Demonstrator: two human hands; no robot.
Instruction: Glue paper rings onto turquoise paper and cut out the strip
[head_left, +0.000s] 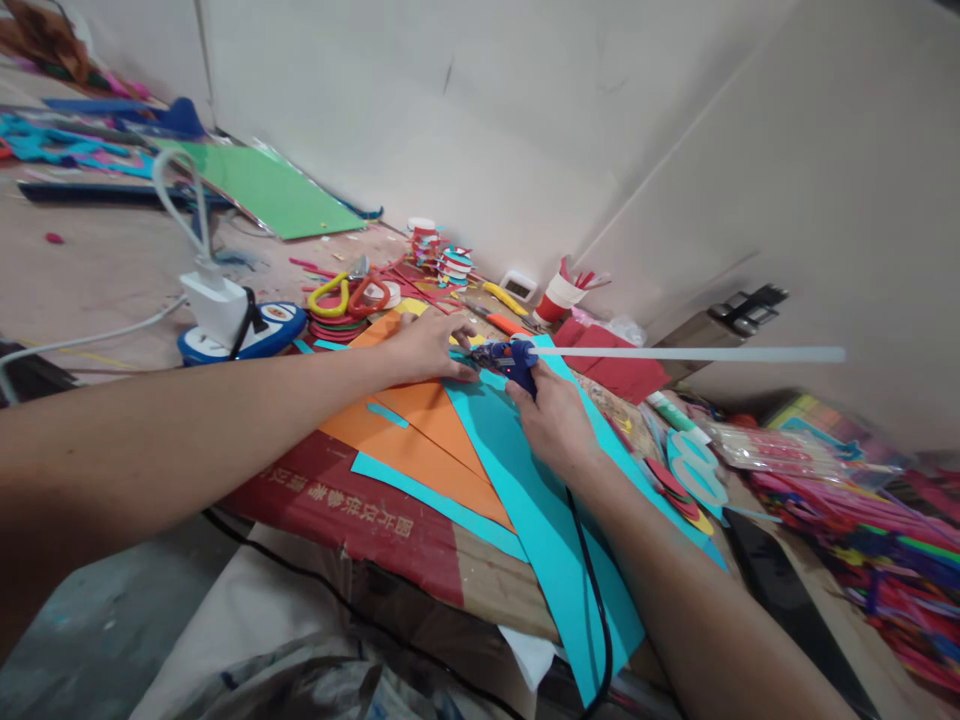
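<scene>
The right hand [559,420], above the large turquoise paper sheet [547,510], is closed around the dark-blue plastic glue gun [519,364], its forearm reaching up from the lower right. A long, translucent white glue stick [690,353] juts from the gun's rear, out past the sheet's right side. The left hand [431,345] comes in from the left, palm down, at the sheet's upper-left edge, fingers bent and thumb extended towards the nozzle; whether they pinch anything cannot be told. Flat orange paper [427,440] lies just left of the sheet, partly beneath the left hand.
</scene>
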